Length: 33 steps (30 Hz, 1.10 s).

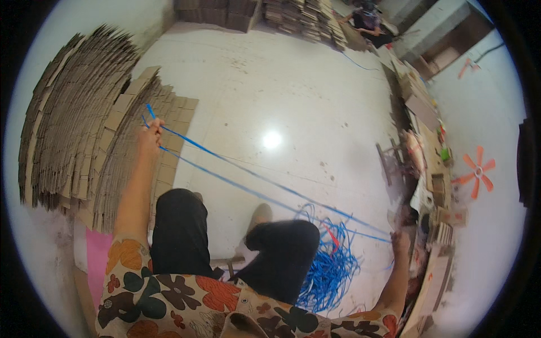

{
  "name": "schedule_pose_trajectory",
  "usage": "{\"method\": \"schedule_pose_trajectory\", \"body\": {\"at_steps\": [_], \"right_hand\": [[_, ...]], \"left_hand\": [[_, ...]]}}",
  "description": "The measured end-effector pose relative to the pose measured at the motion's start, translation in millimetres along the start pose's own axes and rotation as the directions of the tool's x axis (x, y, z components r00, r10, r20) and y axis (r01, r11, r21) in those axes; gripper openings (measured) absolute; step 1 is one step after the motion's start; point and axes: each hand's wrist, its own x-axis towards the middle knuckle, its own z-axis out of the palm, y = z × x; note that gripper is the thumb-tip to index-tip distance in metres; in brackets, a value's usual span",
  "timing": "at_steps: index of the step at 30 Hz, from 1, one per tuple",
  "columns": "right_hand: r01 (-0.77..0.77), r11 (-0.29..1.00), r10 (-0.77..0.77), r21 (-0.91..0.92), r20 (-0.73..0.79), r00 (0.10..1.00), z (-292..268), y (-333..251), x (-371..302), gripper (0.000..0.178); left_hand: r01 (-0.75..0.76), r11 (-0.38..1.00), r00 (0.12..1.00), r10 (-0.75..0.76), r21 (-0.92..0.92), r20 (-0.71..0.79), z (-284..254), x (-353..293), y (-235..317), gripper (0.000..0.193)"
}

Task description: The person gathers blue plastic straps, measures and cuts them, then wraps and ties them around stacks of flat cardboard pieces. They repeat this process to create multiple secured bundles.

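Two lengths of blue plastic strapping (236, 168) run taut between my outstretched hands, across and above my knees. My left hand (151, 134) is closed round them, with short blue ends sticking out past the fingers, in front of the stacked cardboard. Far to the right, my right hand (401, 241) grips the other end of the strapping; its fingers are small and partly blurred. On the floor beside my right leg lies a loose, tangled heap of blue strapping (331, 269) with a red strip (332, 239) in it.
Flattened cardboard sheets (79, 124) stand stacked on the left. More cardboard piles (304, 19) are at the back, near a seated person (367, 22). A cluttered bench (428, 152) lines the right wall beside an orange fan (478, 172). Pale floor (270, 84) stretches ahead.
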Motion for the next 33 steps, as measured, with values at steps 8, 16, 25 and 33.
{"method": "schedule_pose_trajectory", "body": {"at_steps": [8, 16, 25, 33], "right_hand": [[-0.182, 0.981, 0.193, -0.073, 0.219, 0.956, 79.7, -89.3, 51.4, 0.045], [-0.261, 0.963, 0.262, -0.062, 0.429, 0.864, 168.2, -173.9, 123.7, 0.069], [-0.266, 0.964, 0.251, -0.005, 0.348, 0.903, 223.2, -224.7, 211.6, 0.073], [-0.34, 0.94, 0.306, 0.006, 0.424, 0.852, 196.4, -287.1, 256.9, 0.054]], "left_hand": [[0.205, 0.972, 0.978, -0.208, 0.112, 0.013, 0.3, 17.0, -97.8, 0.017], [0.219, 0.956, 0.976, -0.216, 0.197, -0.034, -1.2, 61.1, -186.4, 0.014], [0.225, 0.96, 0.961, -0.19, 0.17, -0.2, -7.7, 111.0, -215.0, 0.006], [0.349, 0.86, 0.933, -0.284, 0.373, -0.22, -22.4, 134.4, -228.6, 0.014]]}}
